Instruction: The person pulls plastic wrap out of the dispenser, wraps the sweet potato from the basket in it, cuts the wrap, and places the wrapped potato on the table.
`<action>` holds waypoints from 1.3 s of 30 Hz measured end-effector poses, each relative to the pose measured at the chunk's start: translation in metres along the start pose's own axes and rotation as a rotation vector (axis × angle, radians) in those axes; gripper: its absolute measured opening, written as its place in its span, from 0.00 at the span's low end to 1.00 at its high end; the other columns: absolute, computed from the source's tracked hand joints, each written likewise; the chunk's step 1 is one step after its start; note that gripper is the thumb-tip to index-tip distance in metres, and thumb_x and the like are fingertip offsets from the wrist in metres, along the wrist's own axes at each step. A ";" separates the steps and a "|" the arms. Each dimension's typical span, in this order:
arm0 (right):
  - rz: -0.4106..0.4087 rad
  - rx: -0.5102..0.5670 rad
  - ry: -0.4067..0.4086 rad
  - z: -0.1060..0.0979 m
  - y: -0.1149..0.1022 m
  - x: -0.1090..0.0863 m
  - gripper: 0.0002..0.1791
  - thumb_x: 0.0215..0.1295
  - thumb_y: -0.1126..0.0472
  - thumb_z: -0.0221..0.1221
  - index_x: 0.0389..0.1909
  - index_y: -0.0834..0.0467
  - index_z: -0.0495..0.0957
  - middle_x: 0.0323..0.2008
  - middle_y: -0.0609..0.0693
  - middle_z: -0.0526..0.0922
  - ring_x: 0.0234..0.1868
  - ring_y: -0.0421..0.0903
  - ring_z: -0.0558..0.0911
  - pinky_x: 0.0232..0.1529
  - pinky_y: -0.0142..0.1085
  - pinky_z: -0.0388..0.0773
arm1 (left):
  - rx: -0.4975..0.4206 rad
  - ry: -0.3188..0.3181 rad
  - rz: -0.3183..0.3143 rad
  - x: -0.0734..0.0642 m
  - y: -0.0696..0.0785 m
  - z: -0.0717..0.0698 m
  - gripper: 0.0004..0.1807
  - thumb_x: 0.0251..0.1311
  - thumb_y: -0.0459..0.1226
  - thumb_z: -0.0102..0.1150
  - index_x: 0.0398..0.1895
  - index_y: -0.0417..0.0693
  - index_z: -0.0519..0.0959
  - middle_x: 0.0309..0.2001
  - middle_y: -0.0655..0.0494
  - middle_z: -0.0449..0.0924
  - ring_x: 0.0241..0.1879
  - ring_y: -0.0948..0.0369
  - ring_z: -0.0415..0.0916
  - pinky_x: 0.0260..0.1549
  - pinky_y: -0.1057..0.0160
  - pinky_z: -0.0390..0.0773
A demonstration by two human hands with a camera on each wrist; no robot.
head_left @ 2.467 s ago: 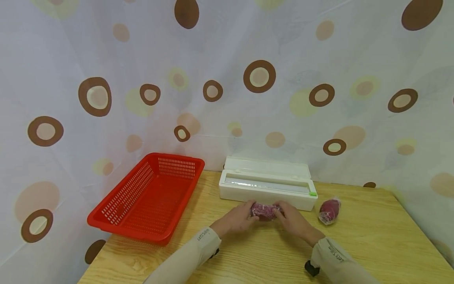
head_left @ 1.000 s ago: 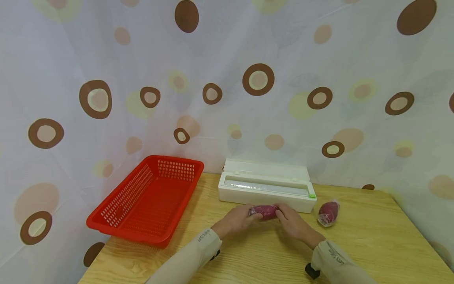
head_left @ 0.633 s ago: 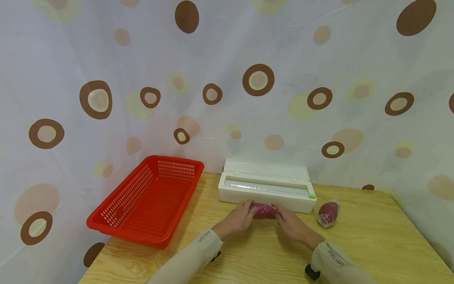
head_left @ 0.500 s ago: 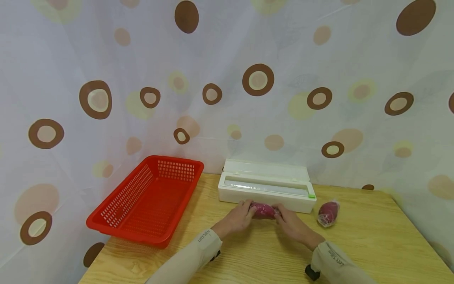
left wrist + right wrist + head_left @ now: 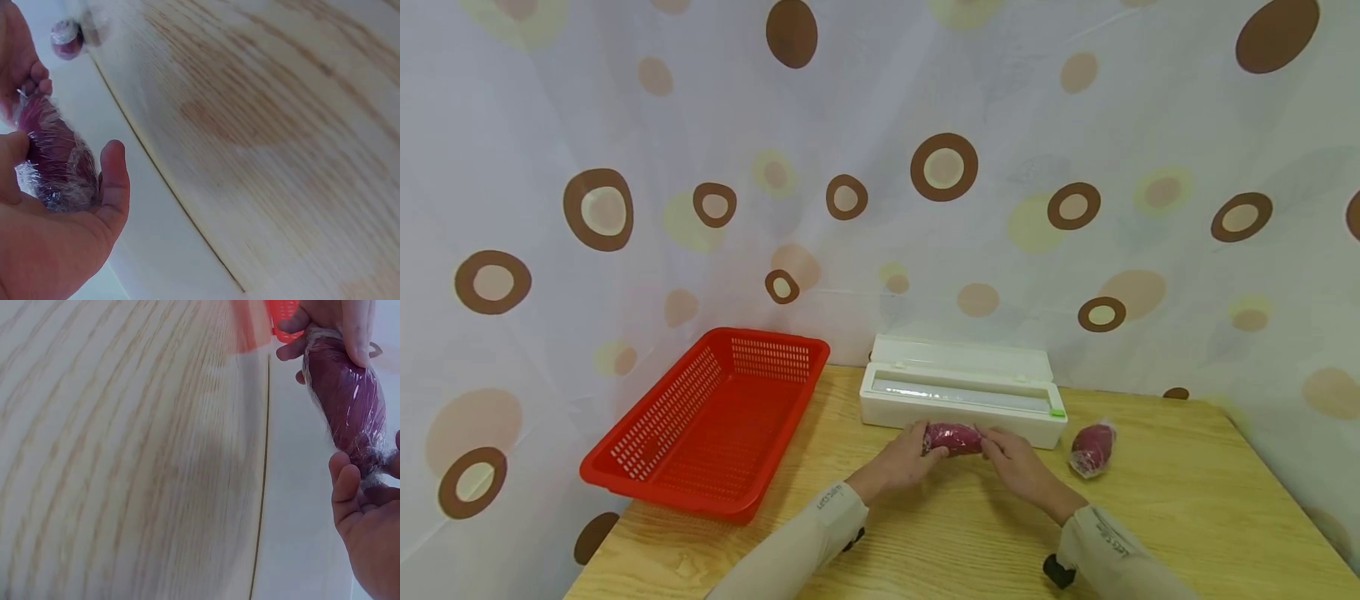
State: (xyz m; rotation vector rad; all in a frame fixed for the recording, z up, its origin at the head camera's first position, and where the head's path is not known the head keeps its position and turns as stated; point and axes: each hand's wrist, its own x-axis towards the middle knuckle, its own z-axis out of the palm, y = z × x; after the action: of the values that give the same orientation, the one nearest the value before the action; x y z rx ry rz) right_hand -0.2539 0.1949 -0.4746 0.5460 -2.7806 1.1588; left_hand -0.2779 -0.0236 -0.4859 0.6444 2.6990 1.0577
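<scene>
A purple-red sweet potato (image 5: 953,439) wrapped in cling film is held level between both hands, just in front of the white box. My left hand (image 5: 901,460) grips its left end; in the left wrist view the thumb and fingers curl round the sweet potato (image 5: 56,150). My right hand (image 5: 1018,467) pinches the other end. There, in the right wrist view, the film bunches up at the fingertips (image 5: 345,478). A second film-wrapped sweet potato (image 5: 1092,450) lies on the table to the right of the box.
The white cling film box (image 5: 958,421) stands at the back with its lid up and a roll inside. On the left is a red slotted plastic basket (image 5: 730,425). A patterned curtain (image 5: 880,250) hangs behind the wooden table (image 5: 940,550).
Both hands have turned the wrapped sweet potato between them, showing a different side of the film. It has shifted slightly left. Basket, box and second sweet potato stay where they were.
</scene>
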 end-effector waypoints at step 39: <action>-0.060 -0.113 -0.116 0.020 0.008 0.001 0.16 0.70 0.53 0.52 0.48 0.61 0.77 0.34 0.44 0.77 0.31 0.38 0.72 0.31 0.32 0.72 | 0.204 -0.084 0.069 -0.005 -0.007 -0.002 0.29 0.68 0.47 0.50 0.66 0.40 0.62 0.61 0.44 0.64 0.58 0.53 0.66 0.55 0.57 0.69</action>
State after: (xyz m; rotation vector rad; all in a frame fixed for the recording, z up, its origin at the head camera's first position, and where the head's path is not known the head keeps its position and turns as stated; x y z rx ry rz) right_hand -0.2565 0.1856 -0.4941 0.7010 -2.8816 0.9818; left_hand -0.2758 -0.0318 -0.4896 0.8018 2.7506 0.7565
